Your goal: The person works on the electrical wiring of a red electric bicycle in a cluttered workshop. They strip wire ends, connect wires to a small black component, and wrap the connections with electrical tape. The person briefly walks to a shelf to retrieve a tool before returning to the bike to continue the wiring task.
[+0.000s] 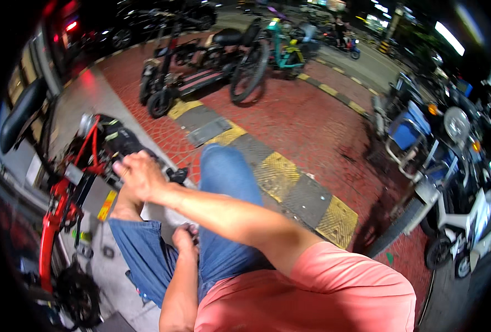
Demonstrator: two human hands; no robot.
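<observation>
My right arm reaches across my body, and my right hand (139,176) is above my bare shin, beside the red folding bike (49,235). Its fingers look curled and slightly blurred; what they hold, if anything, is hidden. Just beyond that hand lies a dark rounded part with pale marks (122,138), close to red frame tubes (92,145). My left hand (184,237) is low between my knees in blue jeans (231,182). Its fingers are closed, with a small dark thing at them that I cannot make out.
Small items (85,252) lie on the grey pavement at left. A yellow-and-black ramp strip (281,177) crosses the red paving. Scooters and bikes (206,72) stand ahead; parked motorbikes (411,133) line the right. Someone rides a scooter (347,44) on the far road.
</observation>
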